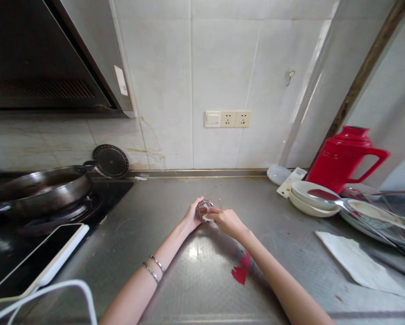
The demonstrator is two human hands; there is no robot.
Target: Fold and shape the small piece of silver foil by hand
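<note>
My left hand [192,215] is wrapped round a small clear glass [202,206] with a shiny round rim, near the middle of the steel counter. The fingers of my right hand [228,222] are closed on a small piece of white tissue [207,218] at the mouth of the glass. Part of the tissue and the fingertips are hidden, so how far they reach inside I cannot tell. A torn piece of red material [241,270] lies on the counter beside my right forearm.
On the left, a metal pan [41,192] sits on the black stove, with a phone-like device [36,262] and white cable [70,283] in front. To the right stand a red thermos [339,160], stacked bowls [312,208], plates [347,221] and a white paper sheet [354,259].
</note>
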